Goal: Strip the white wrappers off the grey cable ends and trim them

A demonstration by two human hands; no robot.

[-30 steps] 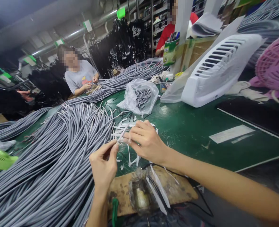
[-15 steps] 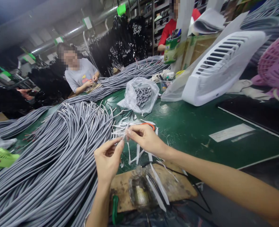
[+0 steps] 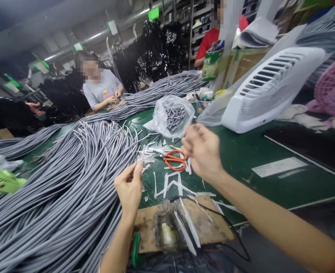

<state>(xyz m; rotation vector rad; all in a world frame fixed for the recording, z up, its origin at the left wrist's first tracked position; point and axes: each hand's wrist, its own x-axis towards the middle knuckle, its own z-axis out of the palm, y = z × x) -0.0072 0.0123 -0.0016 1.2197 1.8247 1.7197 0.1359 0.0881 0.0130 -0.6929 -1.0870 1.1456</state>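
Finger and thumb of my left hand (image 3: 130, 185) pinch a thin, pale piece (image 3: 143, 155), too small to name, just right of the bundle of grey cables (image 3: 79, 182). My right hand (image 3: 202, 149) is raised over the table with its fingers curled in and smeared by motion. A small dark bit shows at its fingertips, but I cannot make it out. Beside that hand lie orange-handled scissors (image 3: 175, 160) among white paper strips (image 3: 173, 185). Behind the hands sits a clear plastic bag (image 3: 158, 117) of short grey pieces (image 3: 175, 118).
A wooden board (image 3: 210, 223) with a grimy metal device (image 3: 167, 231) and a black cord lies at the near edge. To the right stand a white slatted fan-like unit (image 3: 264, 91) and a pink fan (image 3: 334, 89). Across the table, a person in grey (image 3: 100, 87) works beside more cables.
My hands were together at the thin piece; now the right has moved away up and right, uncovering the scissors. My left stays nearly in place. The view has shifted slightly.
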